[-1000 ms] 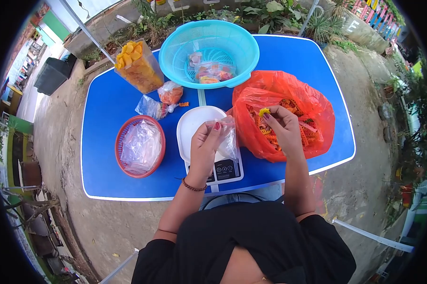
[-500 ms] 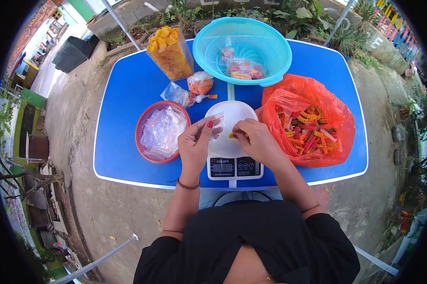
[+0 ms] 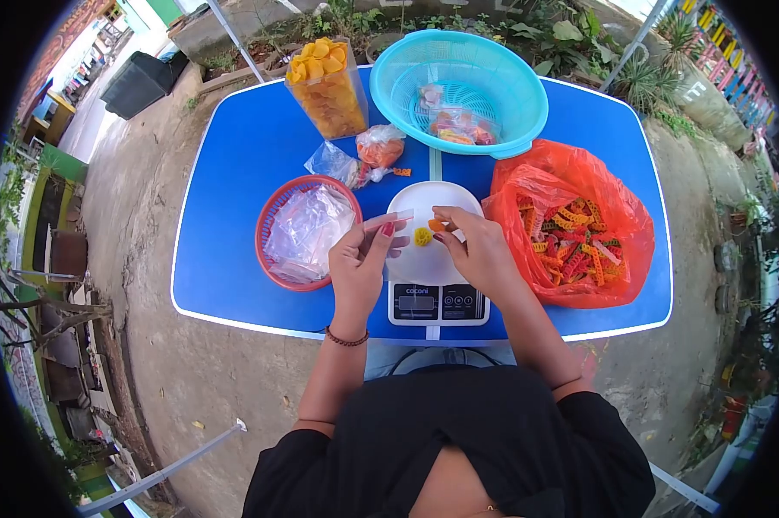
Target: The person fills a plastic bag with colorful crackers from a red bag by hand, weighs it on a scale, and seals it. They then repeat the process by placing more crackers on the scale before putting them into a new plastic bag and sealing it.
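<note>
My left hand (image 3: 359, 261) pinches a small clear plastic bag (image 3: 400, 219) between thumb and fingers, over the left side of the white plate of a digital kitchen scale (image 3: 441, 196). My right hand (image 3: 486, 252) is closed on an orange snack piece (image 3: 437, 225), held by thumb and fingertips above the plate. Just below it, a round yellow snack piece (image 3: 422, 236) shows against the white plate, between both hands. To the right, an open red plastic bag (image 3: 627, 207) holds many ridged snack pieces (image 3: 572, 242) in orange, red and yellow.
A red basket (image 3: 262, 250) full of clear bags stands left of the scale. Behind are a clear bag of yellow chips (image 3: 327, 91), a small tied bag of orange snacks (image 3: 379, 148) and a turquoise basin (image 3: 389, 108) with filled packets. All stand on a blue table (image 3: 225, 190).
The yellow piece has left my right fingers and shows over the plate. My right hand now has an orange piece. The camera view has shifted slightly, so the table things appear further right.
</note>
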`<control>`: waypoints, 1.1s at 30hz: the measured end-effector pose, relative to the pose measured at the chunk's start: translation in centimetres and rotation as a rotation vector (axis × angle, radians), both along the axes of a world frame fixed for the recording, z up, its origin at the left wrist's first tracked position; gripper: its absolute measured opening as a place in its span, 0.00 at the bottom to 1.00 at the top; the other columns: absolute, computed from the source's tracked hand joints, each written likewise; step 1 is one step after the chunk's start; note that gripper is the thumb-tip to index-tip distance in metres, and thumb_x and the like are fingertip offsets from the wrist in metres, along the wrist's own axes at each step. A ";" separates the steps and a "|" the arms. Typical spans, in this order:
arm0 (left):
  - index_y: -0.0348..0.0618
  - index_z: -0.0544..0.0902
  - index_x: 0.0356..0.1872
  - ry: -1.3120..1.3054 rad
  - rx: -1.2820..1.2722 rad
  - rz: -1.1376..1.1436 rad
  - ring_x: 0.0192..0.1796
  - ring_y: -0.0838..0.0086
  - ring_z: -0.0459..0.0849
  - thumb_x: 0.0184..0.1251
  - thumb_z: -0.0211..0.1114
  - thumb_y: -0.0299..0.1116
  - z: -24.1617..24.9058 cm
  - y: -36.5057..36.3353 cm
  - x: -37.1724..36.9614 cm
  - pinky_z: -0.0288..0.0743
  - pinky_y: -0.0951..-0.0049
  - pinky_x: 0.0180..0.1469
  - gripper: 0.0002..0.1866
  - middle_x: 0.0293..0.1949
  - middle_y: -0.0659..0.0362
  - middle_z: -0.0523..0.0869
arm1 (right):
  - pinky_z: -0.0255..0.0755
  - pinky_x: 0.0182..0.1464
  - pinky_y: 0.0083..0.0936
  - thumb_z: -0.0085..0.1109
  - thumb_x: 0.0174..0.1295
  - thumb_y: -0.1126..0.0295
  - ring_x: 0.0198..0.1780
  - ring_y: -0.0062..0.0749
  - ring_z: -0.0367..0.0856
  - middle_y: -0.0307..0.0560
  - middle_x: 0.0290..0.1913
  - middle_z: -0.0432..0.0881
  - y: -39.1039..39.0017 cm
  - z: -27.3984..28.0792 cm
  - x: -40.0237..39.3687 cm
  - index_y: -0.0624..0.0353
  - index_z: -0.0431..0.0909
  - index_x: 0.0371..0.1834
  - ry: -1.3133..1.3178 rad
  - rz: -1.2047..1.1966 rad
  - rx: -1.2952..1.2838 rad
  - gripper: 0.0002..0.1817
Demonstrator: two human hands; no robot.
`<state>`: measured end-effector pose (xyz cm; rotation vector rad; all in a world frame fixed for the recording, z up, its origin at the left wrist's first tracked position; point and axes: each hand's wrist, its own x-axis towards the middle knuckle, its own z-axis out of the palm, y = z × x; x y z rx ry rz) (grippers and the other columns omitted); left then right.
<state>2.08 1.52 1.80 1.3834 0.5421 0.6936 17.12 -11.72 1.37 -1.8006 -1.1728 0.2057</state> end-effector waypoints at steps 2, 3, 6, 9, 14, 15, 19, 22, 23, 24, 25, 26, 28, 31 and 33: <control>0.33 0.85 0.57 0.006 0.029 -0.005 0.46 0.71 0.92 0.80 0.61 0.30 0.0 -0.2 0.2 0.82 0.78 0.45 0.13 0.49 0.52 0.92 | 0.81 0.46 0.40 0.62 0.66 0.79 0.43 0.50 0.88 0.58 0.44 0.87 -0.3 0.1 -0.1 0.64 0.81 0.55 -0.044 -0.041 0.019 0.15; 0.34 0.85 0.57 0.009 0.035 -0.010 0.45 0.72 0.92 0.80 0.61 0.31 0.0 -0.4 0.3 0.81 0.78 0.45 0.14 0.49 0.52 0.92 | 0.81 0.45 0.40 0.62 0.66 0.79 0.43 0.49 0.88 0.57 0.44 0.87 -0.6 0.2 0.0 0.64 0.82 0.55 -0.068 -0.062 0.028 0.15; 0.35 0.85 0.57 0.011 0.037 -0.051 0.45 0.73 0.92 0.81 0.61 0.34 0.2 -1.1 1.1 0.81 0.77 0.45 0.14 0.50 0.52 0.92 | 0.82 0.42 0.35 0.64 0.63 0.81 0.43 0.44 0.88 0.55 0.44 0.87 -2.2 1.5 0.3 0.64 0.82 0.53 -0.007 -0.080 0.065 0.14; 0.35 0.85 0.57 -0.009 0.020 -0.151 0.48 0.72 0.91 0.83 0.58 0.37 0.6 -2.3 2.4 0.81 0.76 0.47 0.16 0.51 0.52 0.91 | 0.81 0.40 0.30 0.63 0.62 0.83 0.39 0.40 0.88 0.53 0.42 0.87 -4.8 2.6 1.3 0.65 0.83 0.48 -0.091 -0.168 0.145 0.11; 0.33 0.84 0.59 -0.044 -0.065 -0.353 0.50 0.73 0.90 0.84 0.55 0.36 0.3 -5.5 5.3 0.82 0.74 0.53 0.18 0.51 0.53 0.91 | 0.80 0.38 0.27 0.62 0.62 0.84 0.34 0.38 0.88 0.52 0.37 0.87 -10.0 2.7 3.7 0.66 0.83 0.42 -0.114 -0.404 0.089 0.07; 0.33 0.84 0.59 -0.057 -0.077 -0.384 0.50 0.73 0.90 0.84 0.55 0.36 0.2 -6.2 6.0 0.82 0.73 0.54 0.18 0.51 0.53 0.91 | 0.80 0.39 0.27 0.62 0.62 0.83 0.34 0.38 0.88 0.53 0.37 0.87 -11.0 2.2 4.3 0.66 0.83 0.43 -0.128 -0.457 0.059 0.07; 0.32 0.83 0.60 -0.045 -0.054 -0.485 0.55 0.77 0.86 0.84 0.55 0.36 0.6 -8.3 7.9 0.80 0.74 0.60 0.18 0.55 0.54 0.89 | 0.80 0.41 0.31 0.61 0.62 0.83 0.37 0.41 0.88 0.53 0.39 0.88 -13.6 0.0 5.8 0.65 0.84 0.44 -0.083 -0.528 0.004 0.09; 0.34 0.84 0.61 -0.102 -0.071 -0.515 0.58 0.77 0.84 0.84 0.56 0.36 0.8 -9.8 9.3 0.78 0.74 0.63 0.18 0.58 0.53 0.88 | 0.78 0.47 0.38 0.64 0.58 0.80 0.44 0.46 0.86 0.51 0.42 0.87 -14.0 0.0 5.4 0.64 0.84 0.45 -0.146 -0.453 -0.117 0.11; 0.34 0.84 0.60 -0.109 -0.082 -0.518 0.59 0.76 0.84 0.84 0.56 0.36 0.7 -10.2 9.7 0.77 0.73 0.63 0.18 0.59 0.53 0.88 | 0.77 0.50 0.40 0.66 0.57 0.79 0.47 0.47 0.84 0.51 0.44 0.87 -13.8 0.0 5.1 0.63 0.84 0.46 -0.193 -0.417 -0.173 0.12; 0.35 0.85 0.60 -0.115 -0.092 -0.522 0.59 0.75 0.84 0.84 0.56 0.36 0.5 -10.5 10.0 0.77 0.72 0.63 0.18 0.59 0.52 0.87 | 0.76 0.51 0.41 0.67 0.55 0.77 0.50 0.48 0.82 0.49 0.46 0.86 -13.7 -0.4 5.0 0.61 0.85 0.46 -0.241 -0.400 -0.240 0.14; 0.36 0.86 0.58 -0.123 -0.032 -0.547 0.61 0.72 0.84 0.83 0.57 0.35 0.3 -10.7 10.3 0.77 0.72 0.63 0.16 0.60 0.51 0.87 | 0.74 0.53 0.43 0.68 0.53 0.74 0.52 0.49 0.80 0.48 0.47 0.86 -13.5 -1.1 4.9 0.60 0.85 0.46 -0.287 -0.382 -0.308 0.15; 0.37 0.87 0.57 -0.132 0.029 -0.572 0.62 0.69 0.84 0.82 0.58 0.35 0.1 -10.8 10.6 0.77 0.71 0.63 0.15 0.61 0.49 0.86 | 0.72 0.54 0.44 0.69 0.52 0.72 0.54 0.50 0.78 0.47 0.49 0.85 -13.3 -1.5 4.8 0.58 0.86 0.47 -0.332 -0.364 -0.376 0.17; 0.39 0.88 0.55 -0.120 0.121 -0.625 0.64 0.67 0.84 0.82 0.59 0.34 -0.2 -11.2 10.9 0.76 0.69 0.64 0.14 0.63 0.47 0.85 | 0.70 0.55 0.44 0.69 0.50 0.69 0.55 0.48 0.76 0.42 0.51 0.84 -13.2 -1.1 4.9 0.52 0.87 0.46 -0.329 -0.418 -0.430 0.17; 0.42 0.89 0.53 -0.069 0.223 -0.699 0.63 0.67 0.84 0.81 0.60 0.34 -0.3 -12.2 10.4 0.76 0.68 0.64 0.13 0.64 0.47 0.83 | 0.70 0.55 0.44 0.66 0.51 0.71 0.53 0.47 0.77 0.39 0.47 0.85 -13.5 -0.6 5.5 0.51 0.87 0.41 -0.345 -0.493 -0.431 0.13; 0.42 0.90 0.52 -0.018 0.233 -0.772 0.63 0.65 0.85 0.80 0.60 0.33 0.0 -12.5 10.1 0.76 0.68 0.64 0.12 0.64 0.47 0.84 | 0.70 0.56 0.44 0.65 0.52 0.73 0.52 0.47 0.78 0.38 0.45 0.86 -14.2 -0.8 6.2 0.51 0.88 0.38 -0.376 -0.543 -0.418 0.10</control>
